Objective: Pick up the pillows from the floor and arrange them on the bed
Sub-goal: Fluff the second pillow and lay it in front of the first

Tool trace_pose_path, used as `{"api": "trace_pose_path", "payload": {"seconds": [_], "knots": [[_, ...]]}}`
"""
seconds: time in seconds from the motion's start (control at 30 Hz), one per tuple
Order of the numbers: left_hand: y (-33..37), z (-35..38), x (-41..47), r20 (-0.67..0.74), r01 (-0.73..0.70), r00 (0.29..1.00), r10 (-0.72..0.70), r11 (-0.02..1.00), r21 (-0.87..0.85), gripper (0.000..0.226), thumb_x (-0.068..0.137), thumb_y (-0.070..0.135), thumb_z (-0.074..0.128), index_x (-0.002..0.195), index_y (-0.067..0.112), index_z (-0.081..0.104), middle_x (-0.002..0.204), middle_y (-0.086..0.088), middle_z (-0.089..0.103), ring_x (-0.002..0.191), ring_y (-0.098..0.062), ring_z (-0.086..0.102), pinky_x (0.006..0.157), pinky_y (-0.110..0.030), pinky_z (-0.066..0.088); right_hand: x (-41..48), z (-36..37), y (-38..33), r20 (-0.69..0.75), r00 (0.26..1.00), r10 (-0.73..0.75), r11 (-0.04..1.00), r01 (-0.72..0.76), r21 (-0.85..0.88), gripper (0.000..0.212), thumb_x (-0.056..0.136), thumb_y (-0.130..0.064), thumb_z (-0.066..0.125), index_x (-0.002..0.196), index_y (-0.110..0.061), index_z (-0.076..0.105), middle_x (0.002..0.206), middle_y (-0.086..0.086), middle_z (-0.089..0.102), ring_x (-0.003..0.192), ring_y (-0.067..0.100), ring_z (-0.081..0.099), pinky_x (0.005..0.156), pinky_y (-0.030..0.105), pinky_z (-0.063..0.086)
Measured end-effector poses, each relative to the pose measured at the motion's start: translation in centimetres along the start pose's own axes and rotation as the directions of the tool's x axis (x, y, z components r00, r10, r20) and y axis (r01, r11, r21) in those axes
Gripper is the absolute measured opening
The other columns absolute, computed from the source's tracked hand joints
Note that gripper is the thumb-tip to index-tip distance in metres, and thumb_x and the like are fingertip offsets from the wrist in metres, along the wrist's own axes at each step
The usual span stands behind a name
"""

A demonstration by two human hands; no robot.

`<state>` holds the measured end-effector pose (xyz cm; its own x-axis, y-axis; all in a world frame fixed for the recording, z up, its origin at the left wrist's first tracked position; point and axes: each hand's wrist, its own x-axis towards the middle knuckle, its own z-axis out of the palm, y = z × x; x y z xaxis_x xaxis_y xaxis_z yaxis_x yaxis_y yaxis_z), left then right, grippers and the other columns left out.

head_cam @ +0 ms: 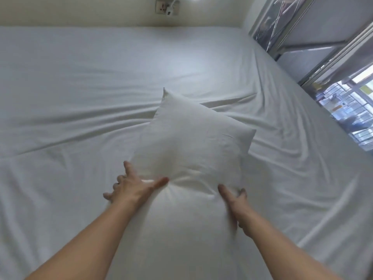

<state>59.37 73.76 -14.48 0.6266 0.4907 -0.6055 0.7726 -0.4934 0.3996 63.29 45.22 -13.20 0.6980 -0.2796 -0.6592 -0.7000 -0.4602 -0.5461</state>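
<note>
A white pillow [193, 142] is over the middle of the white bed [80, 81], one corner pointing toward the far wall. Both my hands are on its near part, where the fabric is pinched into creases. My left hand [132, 188] is against the pillow's left side, thumb pressed into the top and fingers spread. My right hand [234, 201] grips the right side, thumb on top and fingers curled around the edge. The pillow's near end lies between my forearms. No other pillow is in view, and the floor is hidden.
The bed sheet is wrinkled around the pillow. A wall socket [167, 7] with a plug sits on the far wall above the bed. A window with metal frames [331, 57] runs along the bed's right side.
</note>
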Motion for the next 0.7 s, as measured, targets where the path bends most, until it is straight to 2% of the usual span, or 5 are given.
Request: {"api": "trace_pose_path", "payload": {"seconds": [0.07,0.17,0.33,0.57,0.7], "knots": [[-1.0,-0.2,0.3,0.040,-0.013,0.999,0.017,0.994,-0.108,0.139,0.039,0.090,0.059,0.148,0.031,-0.006,0.144,-0.016,0.042,0.126,-0.037,0.046,0.099,-0.051,0.040,0.3,2.6,0.1,-0.042,0.998,-0.051,0.992,0.055,0.111,0.111,0.058,-0.065,0.075,0.143,-0.012,0.025,0.139,0.016,0.046,0.121,0.034,0.049,0.102,0.043,0.040],[-1.4,-1.6,-1.4,-0.024,-0.162,0.987,0.160,0.966,-0.202,0.115,0.056,0.072,0.068,0.148,0.034,0.009,0.135,-0.006,0.055,0.116,-0.031,0.055,0.092,-0.043,0.047,-1.1,4.3,-0.6,-0.226,0.958,-0.176,0.981,0.189,0.037,0.083,0.065,-0.056,0.077,0.126,-0.010,0.046,0.122,0.017,0.061,0.107,0.035,0.058,0.088,0.037,0.044],[-4.1,-8.0,-6.7,-0.249,-0.369,0.917,0.313,0.902,-0.225,0.086,0.072,0.053,0.070,0.144,0.032,0.030,0.125,-0.006,0.062,0.111,-0.028,0.058,0.091,-0.044,0.048,-8.6,3.6,-4.1,-0.348,0.848,-0.399,0.913,0.403,-0.065,0.070,0.067,-0.059,0.072,0.115,-0.011,0.054,0.113,0.019,0.065,0.101,0.038,0.060,0.082,0.042,0.047],[-19.7,-20.5,-15.9,-0.595,-0.470,0.754,0.278,0.861,-0.194,0.073,0.075,0.052,0.072,0.138,0.033,0.041,0.136,-0.002,0.056,0.121,-0.022,0.053,0.098,-0.037,0.044,-25.2,11.9,-6.4,-0.239,0.646,-0.725,0.654,0.754,0.056,0.057,0.073,-0.054,0.069,0.114,-0.017,0.053,0.097,0.005,0.063,0.090,0.029,0.059,0.076,0.036,0.043],[-31.6,-24.1,-22.9,-0.740,-0.424,0.656,0.150,0.884,-0.197,0.069,0.075,0.056,0.070,0.135,0.040,0.040,0.136,0.001,0.054,0.118,-0.024,0.054,0.090,-0.035,0.041,-34.5,18.6,-4.8,-0.078,0.579,-0.811,0.562,0.810,0.169,0.053,0.074,-0.055,0.067,0.113,-0.023,0.051,0.091,-0.002,0.059,0.084,0.024,0.054,0.077,0.035,0.041]]}}
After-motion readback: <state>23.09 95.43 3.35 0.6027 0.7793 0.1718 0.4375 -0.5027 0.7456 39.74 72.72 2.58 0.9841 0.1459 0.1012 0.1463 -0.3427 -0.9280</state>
